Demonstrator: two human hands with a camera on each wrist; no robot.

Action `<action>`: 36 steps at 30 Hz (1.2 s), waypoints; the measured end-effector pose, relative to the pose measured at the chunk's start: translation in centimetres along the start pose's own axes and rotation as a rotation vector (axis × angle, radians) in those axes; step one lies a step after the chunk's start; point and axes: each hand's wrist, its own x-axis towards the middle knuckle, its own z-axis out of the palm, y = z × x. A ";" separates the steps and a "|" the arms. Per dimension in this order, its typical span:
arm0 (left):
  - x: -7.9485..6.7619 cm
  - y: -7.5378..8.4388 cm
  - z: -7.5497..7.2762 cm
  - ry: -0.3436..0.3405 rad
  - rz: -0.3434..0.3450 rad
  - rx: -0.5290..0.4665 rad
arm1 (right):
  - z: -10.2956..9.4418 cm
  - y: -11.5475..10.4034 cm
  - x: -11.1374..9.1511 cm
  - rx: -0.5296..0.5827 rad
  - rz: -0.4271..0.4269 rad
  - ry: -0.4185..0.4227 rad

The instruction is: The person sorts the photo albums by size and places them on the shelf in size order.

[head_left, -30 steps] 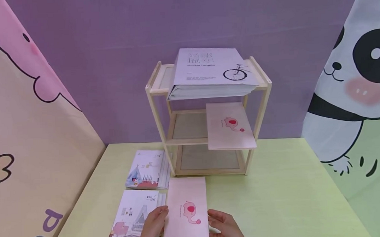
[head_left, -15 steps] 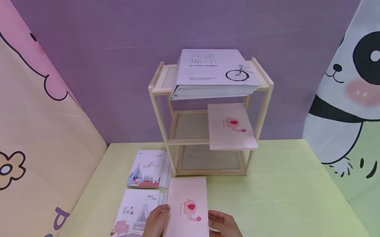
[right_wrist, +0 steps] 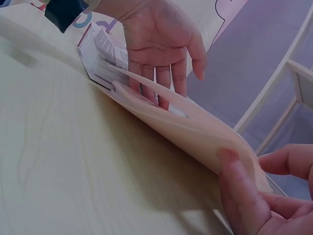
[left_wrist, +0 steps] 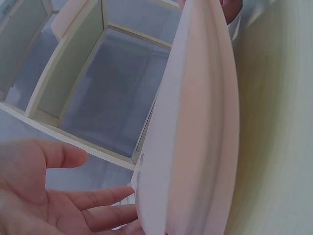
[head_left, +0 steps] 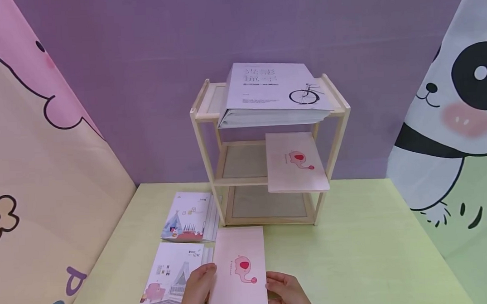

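A pink notebook with a red elephant lies between my hands at the table's front. Its soft leaves or layers show edge-on in both wrist views, and near my right hand its edge is lifted off the table. My left hand touches the left edge with straight fingers, its thumb held away from the cover. At the right edge, my right hand pinches the notebook between thumb and fingers. A similar pink elephant notebook rests on the right side of the rack's middle shelf, jutting past its front.
A three-tier wooden rack stands behind the notebook. On its top tier lies a thick white book with a bicycle picture. Two piles of illustrated notebooks, a far one and a near one, lie left on the yellow-green table.
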 end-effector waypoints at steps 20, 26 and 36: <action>0.4 -1.8 -0.4 -0.104 0.045 -0.022 | -0.6 -0.5 0.0 0.229 -0.010 -0.087; 0.2 -1.5 -0.4 -0.094 0.038 -0.036 | -0.7 -0.8 -0.3 0.348 -0.009 -0.108; 0.0 -0.9 0.0 -0.065 0.022 -0.048 | -0.7 -1.6 -0.7 0.362 -0.019 -0.098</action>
